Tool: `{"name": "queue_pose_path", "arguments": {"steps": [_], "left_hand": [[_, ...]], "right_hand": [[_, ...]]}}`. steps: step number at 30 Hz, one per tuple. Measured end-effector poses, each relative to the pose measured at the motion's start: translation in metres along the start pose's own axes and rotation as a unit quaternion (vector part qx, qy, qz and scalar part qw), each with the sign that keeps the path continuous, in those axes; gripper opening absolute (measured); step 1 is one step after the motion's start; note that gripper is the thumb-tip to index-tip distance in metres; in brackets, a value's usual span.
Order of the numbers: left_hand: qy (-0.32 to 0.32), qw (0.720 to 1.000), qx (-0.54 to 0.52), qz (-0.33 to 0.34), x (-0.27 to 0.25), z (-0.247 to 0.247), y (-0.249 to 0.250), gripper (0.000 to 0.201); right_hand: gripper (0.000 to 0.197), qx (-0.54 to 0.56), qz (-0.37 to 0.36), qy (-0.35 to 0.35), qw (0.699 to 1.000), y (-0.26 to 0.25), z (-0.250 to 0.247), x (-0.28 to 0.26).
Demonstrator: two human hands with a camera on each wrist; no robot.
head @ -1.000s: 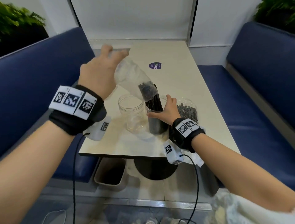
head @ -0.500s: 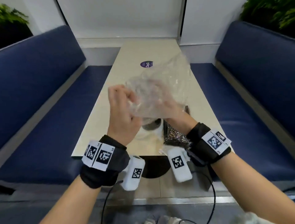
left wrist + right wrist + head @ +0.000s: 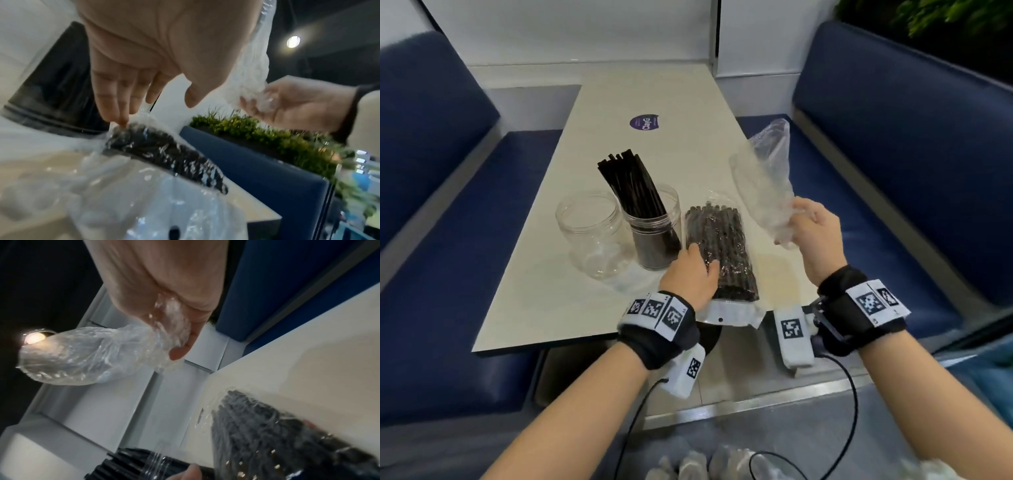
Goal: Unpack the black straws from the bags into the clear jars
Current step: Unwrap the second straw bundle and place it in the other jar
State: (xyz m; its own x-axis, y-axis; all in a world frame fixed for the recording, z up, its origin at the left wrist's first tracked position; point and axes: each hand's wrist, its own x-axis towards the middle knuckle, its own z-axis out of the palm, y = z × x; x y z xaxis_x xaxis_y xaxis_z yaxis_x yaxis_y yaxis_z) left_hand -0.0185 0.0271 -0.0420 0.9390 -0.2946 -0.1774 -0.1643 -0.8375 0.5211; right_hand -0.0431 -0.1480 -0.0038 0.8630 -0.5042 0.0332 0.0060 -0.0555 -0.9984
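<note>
On the table (image 3: 619,113) stand two clear jars. The left jar (image 3: 589,236) holds nothing; the right jar (image 3: 654,236) is packed with black straws (image 3: 630,185) that stick out of its mouth. Beside it lies a sealed bag of black straws (image 3: 722,250) (image 3: 166,155) (image 3: 277,431). My left hand (image 3: 695,270) (image 3: 131,91) rests on this bag's near left side with straight fingers. My right hand (image 3: 811,233) (image 3: 176,331) grips a crumpled empty clear bag (image 3: 763,178) (image 3: 86,356) in the air to the right of the table.
Blue padded benches (image 3: 893,164) flank the table on both sides. A round purple sticker (image 3: 643,122) lies on the tabletop further back. A white wall closes the far end. Crumpled clear plastic (image 3: 705,462) lies low at the near edge.
The emptied bag came off the straws in the right jar and both hands crumpled it. Now only my right hand holds it, out to the right; my left hand dropped onto the sealed bag.
</note>
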Motion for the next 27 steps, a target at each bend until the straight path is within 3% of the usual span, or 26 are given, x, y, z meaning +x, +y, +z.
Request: {"name": "queue_pose_path", "arguments": {"steps": [4,7,8,10,11,14,17,20,23,27], "left_hand": [[0.008,0.994,0.024,-0.108,0.024,0.016,0.011,0.077],[-0.018,0.986,0.003,-0.164,0.04,0.024,0.014,0.098],[-0.023,0.985,0.0,-0.171,0.044,0.025,0.015,0.102],[-0.028,0.985,-0.007,-0.169,0.05,0.025,0.014,0.106],[-0.029,0.986,-0.018,-0.164,0.052,0.024,0.013,0.103],[-0.018,0.987,-0.08,-0.135,0.051,0.022,0.011,0.066],[0.015,0.985,-0.133,-0.11,0.04,0.02,0.011,0.07],[0.073,0.981,-0.176,-0.044,0.021,0.012,0.007,0.069],[0.142,0.96,-0.239,0.022,-0.003,-0.001,-0.006,0.068],[0.18,0.933,-0.304,0.065,-0.027,-0.02,-0.021,0.073]], "right_hand": [[0.015,0.012,0.04,0.047,0.998,0.012,-0.011,0.005],[0.049,-0.05,0.018,0.051,0.997,0.026,-0.015,0.01],[0.052,-0.077,0.016,0.048,0.996,0.03,-0.016,0.011],[0.032,-0.112,0.022,0.024,0.993,0.031,-0.015,0.009],[0.025,-0.14,0.032,0.011,0.99,0.033,-0.016,0.009],[0.044,-0.205,0.051,-0.033,0.977,0.041,-0.019,0.009],[0.051,-0.245,0.004,-0.055,0.968,0.043,-0.015,0.007],[0.048,-0.266,-0.02,-0.051,0.962,0.044,-0.005,0.013],[0.043,-0.274,-0.023,-0.038,0.961,0.044,0.01,0.023],[0.049,-0.314,-0.022,-0.07,0.947,0.047,0.043,0.032]]}}
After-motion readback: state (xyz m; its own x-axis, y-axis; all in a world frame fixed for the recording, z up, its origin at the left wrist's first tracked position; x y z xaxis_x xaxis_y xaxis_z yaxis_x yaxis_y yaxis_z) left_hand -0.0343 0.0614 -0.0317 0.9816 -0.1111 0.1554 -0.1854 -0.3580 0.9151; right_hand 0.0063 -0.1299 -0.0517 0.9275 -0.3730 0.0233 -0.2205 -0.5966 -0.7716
